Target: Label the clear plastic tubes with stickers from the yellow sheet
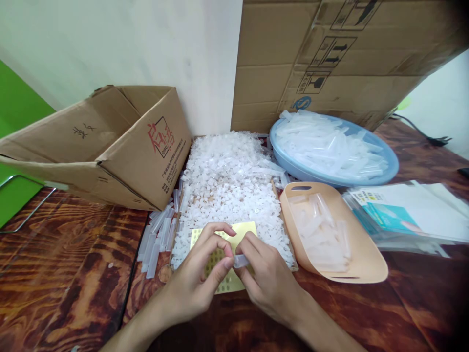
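A short translucent plastic tube point(240, 261) is pinched between the thumb and fingers of my right hand point(269, 274). Thumb and index finger of my left hand point(205, 269) are pressed together at the tube's left end; whatever lies between them is too small to make out. Beneath both hands is a yellow sheet point(245, 229) with rows of small dark oval stickers, partly hidden by my fingers. The sheet overlaps the near end of a shallow tray heaped with small clear plastic pieces point(234, 195).
Loose tubes point(156, 244) lie left of the heap, near an open cardboard box point(146, 151). On the right stand a peach basket point(366, 266) with tubes and a blue basin point(390, 159) piled with more. Plastic packaging bags point(414, 210) lie beyond. A large carton point(274, 63) stands behind.
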